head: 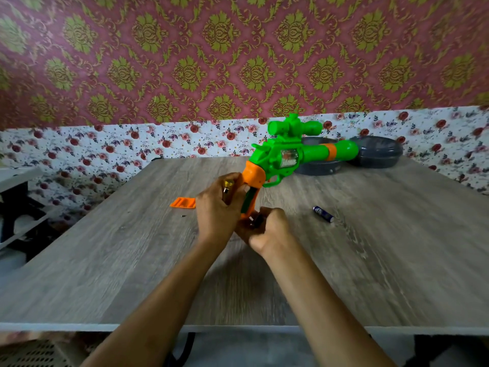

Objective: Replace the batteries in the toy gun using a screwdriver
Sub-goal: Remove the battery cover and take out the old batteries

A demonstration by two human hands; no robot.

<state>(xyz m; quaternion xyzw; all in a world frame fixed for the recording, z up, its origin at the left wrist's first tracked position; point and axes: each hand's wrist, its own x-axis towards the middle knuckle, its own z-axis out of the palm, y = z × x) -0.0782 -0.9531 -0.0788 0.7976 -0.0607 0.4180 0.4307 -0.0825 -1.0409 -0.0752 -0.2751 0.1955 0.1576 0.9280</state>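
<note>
The green and orange toy gun (288, 152) is held above the wooden table (370, 247), barrel pointing right and away. My left hand (215, 215) grips the orange handle from the left, with a yellow screwdriver handle (228, 185) tucked in the same fist. At the bottom of the open grip, my right hand (270, 229) pinches a small dark cylinder (258, 221) that looks like a battery. The orange battery cover (183, 202) lies on the table left of my hands, with a tiny screw (183, 216) beside it. A blue battery (322, 213) lies to the right.
Two dark grey round containers (375, 152) sit at the table's far right, behind the gun barrel. A flowered cloth and patterned wall back the table. A white shelf (16, 178) stands at the left. The table's near edge runs just below my forearms.
</note>
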